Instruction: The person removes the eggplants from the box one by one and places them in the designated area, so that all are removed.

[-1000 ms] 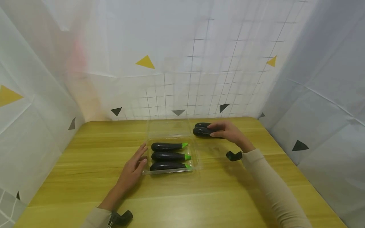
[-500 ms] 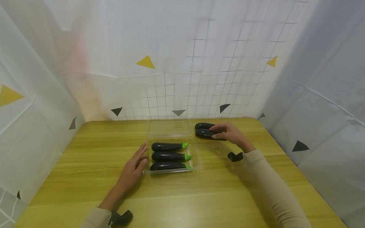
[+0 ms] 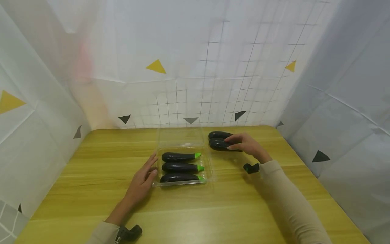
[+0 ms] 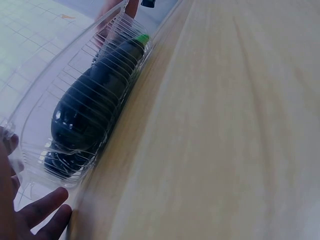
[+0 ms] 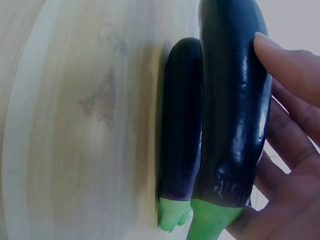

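Note:
My right hand (image 3: 247, 146) grips a dark, glossy eggplant (image 3: 217, 144) between thumb and fingers, around its body. In the right wrist view this eggplant (image 5: 232, 100) looms larger than a second eggplant (image 5: 180, 115) close beside it, and both have light green stem ends. On the left, my left hand (image 3: 141, 179) rests with extended fingers against the side of a clear plastic clamshell container (image 3: 209, 164). Three eggplants (image 3: 179, 167) lie side by side in it, green ends to the right. Through the ribbed wall, the left wrist view shows the nearest eggplant (image 4: 82, 112).
The container's clear lid (image 3: 181, 136) is folded back toward the rear of the wooden table (image 3: 189, 213). White sheeting (image 3: 182, 44) with yellow and dark triangles hangs behind and on both sides. A dark wrist device (image 3: 251, 167) sits below my right wrist.
My right hand and the eggplant it grips have moved slightly right and toward me, a little apart from the rear eggplant. The left hand and container have stayed put.

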Motion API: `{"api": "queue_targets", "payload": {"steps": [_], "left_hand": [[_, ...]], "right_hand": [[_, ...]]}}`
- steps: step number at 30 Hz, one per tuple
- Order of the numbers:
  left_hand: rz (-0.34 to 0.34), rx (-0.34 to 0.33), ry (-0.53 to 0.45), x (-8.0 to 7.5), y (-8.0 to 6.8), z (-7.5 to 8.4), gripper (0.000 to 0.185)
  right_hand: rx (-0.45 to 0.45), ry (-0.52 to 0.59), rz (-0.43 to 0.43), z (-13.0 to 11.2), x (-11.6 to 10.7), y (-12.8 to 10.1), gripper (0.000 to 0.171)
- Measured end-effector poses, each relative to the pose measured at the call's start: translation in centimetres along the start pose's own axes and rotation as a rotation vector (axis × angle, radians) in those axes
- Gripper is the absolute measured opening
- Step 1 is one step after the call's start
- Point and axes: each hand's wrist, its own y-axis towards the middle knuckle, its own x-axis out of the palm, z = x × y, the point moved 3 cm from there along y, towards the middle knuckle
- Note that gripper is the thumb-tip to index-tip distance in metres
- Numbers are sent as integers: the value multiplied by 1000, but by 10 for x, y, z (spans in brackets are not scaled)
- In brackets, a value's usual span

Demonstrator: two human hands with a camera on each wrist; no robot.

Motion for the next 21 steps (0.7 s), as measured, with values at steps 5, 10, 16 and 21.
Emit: {"api": "queue_targets", "payload": {"steps": [5, 10, 16, 21], "left_hand": [[-10, 3, -11, 0, -1, -4, 49], [-13, 7, -6, 0, -2, -4, 49], [-15, 9, 13, -1, -2, -4, 49], [-13, 8, 13, -1, -2, -3, 50]], "right_hand": [[-7, -35, -5, 6, 2, 2, 37], [-17, -82, -1, 14, 3, 3, 37], [-5, -81, -7, 20, 5, 4, 36], [-17, -93, -29, 20, 8, 4, 38]]}}
